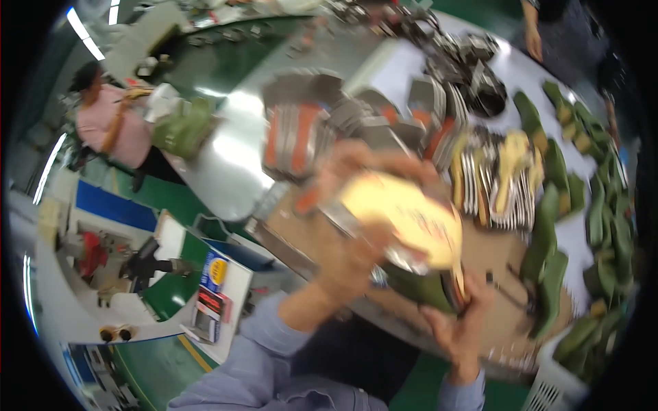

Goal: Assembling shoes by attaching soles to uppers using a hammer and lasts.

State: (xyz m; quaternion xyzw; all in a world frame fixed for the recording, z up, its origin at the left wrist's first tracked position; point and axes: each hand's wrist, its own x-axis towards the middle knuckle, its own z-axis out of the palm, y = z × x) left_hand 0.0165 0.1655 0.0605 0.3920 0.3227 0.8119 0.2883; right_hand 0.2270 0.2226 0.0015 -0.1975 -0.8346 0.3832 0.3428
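Observation:
Tilted in front of me is a green shoe last (428, 288), with a pale yellow sole-shaped insole (404, 209) lying against it, faint handwritten marks on its face. My left hand (349, 257) is wrapped round its left side, the thumb over the edge; motion blurs the fingers above. Silvery, crumpled material shows under the insole's lower edge. Thumb and fingers of my right hand (462, 325) close round the last's lower right end. Just behind my hands stand stacks of grey and orange shaped pieces (295, 140).
Brown cardboard (391, 315) covers the near worktable. To the right stand layered yellow and white insoles (497, 178) and rows of green shoe lasts (548, 260). A white basket (555, 383) holds more lasts. One person (113, 123) sits at far left; another person's arm (532, 34) shows at top right.

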